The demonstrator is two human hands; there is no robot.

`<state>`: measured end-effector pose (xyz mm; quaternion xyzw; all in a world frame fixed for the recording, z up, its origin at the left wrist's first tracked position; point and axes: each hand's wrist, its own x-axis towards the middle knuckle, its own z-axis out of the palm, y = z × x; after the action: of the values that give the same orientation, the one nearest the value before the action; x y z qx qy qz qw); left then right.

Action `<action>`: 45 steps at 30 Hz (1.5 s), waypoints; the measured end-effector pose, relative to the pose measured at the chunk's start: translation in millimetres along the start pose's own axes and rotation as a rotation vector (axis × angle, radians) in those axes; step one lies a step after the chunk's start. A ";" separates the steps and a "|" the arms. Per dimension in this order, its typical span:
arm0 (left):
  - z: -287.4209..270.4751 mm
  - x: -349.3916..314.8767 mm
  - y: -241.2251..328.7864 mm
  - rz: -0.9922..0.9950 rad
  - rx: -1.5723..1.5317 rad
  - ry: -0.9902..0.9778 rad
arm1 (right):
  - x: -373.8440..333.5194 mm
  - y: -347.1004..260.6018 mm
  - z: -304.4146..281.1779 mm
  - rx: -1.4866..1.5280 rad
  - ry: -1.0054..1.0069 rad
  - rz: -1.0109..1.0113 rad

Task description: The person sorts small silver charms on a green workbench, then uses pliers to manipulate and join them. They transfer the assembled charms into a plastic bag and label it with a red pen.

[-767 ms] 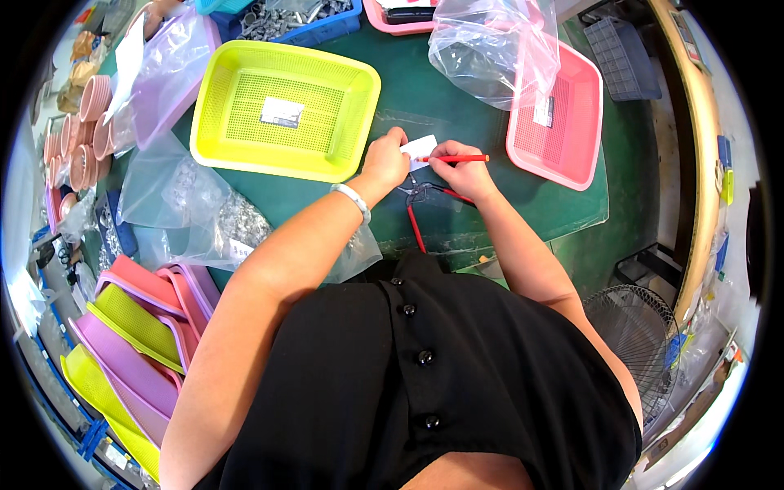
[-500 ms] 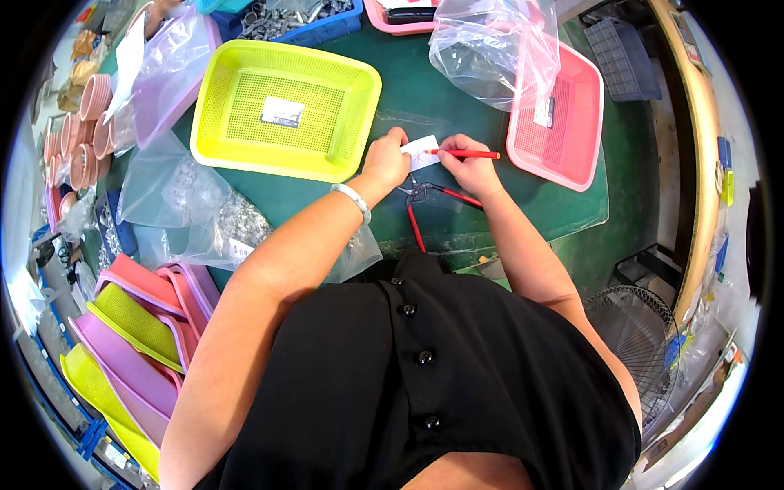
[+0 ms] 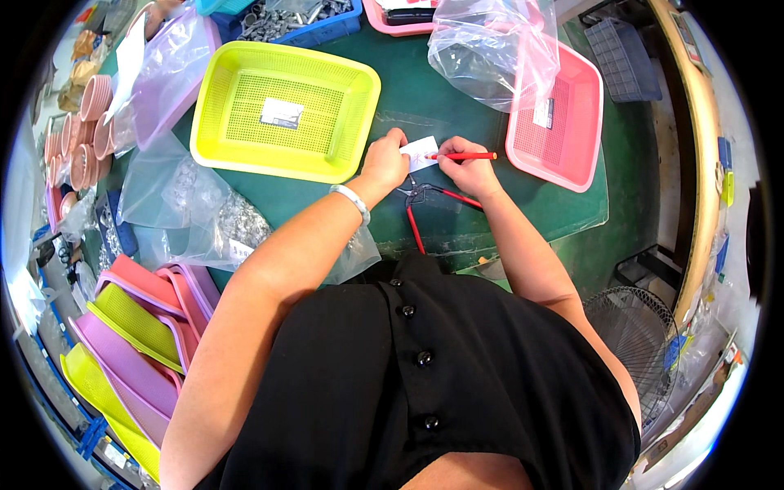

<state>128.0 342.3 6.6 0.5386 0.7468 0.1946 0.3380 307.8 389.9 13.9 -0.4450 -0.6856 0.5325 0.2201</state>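
A small white paper slip (image 3: 420, 153) with faint red marks lies on the green table between my hands. My left hand (image 3: 387, 163) grips its left edge, fingers curled, a pale bangle on the wrist. In my right hand (image 3: 468, 168) is a red pen (image 3: 472, 155), pinched between thumb and fingers, its tip at the slip. Just below the slip rest pliers with red handles (image 3: 415, 224), jaws toward the slip. A yellow-green plastic basket (image 3: 286, 167) stands left of the slip, a white label on its bottom.
On the right is a pink basket (image 3: 563, 175), partly under a clear plastic bag (image 3: 474, 61). Bags of shiny metal parts (image 3: 241, 220) lie at left. Stacked coloured baskets (image 3: 131, 359) stand lower left. A blue bin (image 3: 322, 31) of metal parts is at the back.
The red pen and my right hand have shifted very slightly left over the slip. My left hand and the slip look unmoved.
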 end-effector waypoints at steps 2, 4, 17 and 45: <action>0.8 -0.1 -0.9 0.004 -0.001 0.004 | 0.0 0.2 -0.2 -0.007 -0.015 0.005; 1.2 0.3 -2.1 0.008 0.002 0.004 | 0.7 -0.2 -0.2 -0.011 0.001 -0.004; 2.5 0.3 -3.5 0.017 -0.004 0.011 | 1.1 1.1 -2.0 -0.045 0.071 -0.017; -1.1 -2.3 -6.9 -0.033 -0.102 -0.068 | 10.4 -74.3 -21.1 0.033 0.059 -0.342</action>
<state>123.1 337.9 3.5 0.5147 0.7328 0.2084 0.3932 290.9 407.1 88.1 -0.3339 -0.7356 0.4851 0.3348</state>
